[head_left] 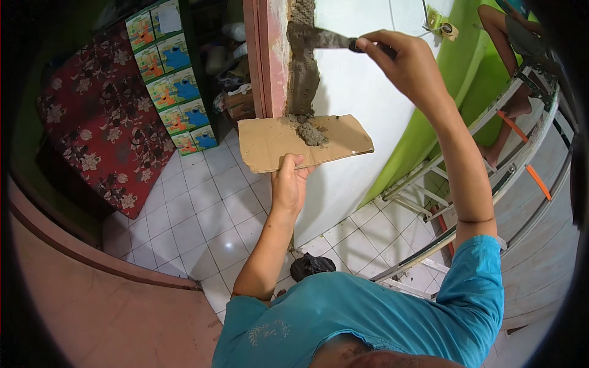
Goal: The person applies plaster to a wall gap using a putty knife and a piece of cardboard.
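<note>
My left hand (288, 187) grips the near edge of a flat piece of cardboard (264, 144), thumb on top and fingers underneath. On the cardboard lies a lump of wet grey mortar (313, 134). The cardboard's far edge is close against the wall, just below a strip of damp mortar (302, 86) beside the pink door frame (264, 61). Higher up, my right hand (405, 64) is closed around the dark handle of a putty knife (331, 40). Its metal blade rests against the upper part of the mortar strip.
An aluminium ladder (423, 245) stands at the right, with another person's bare legs (506, 116) by it. A dark plastic bag (311, 266) sits on the tiled floor (202, 214). Left are a patterned drawer cabinet (178, 80) and a red floral mattress (104, 122). An electrical socket (450, 30) hangs upper right.
</note>
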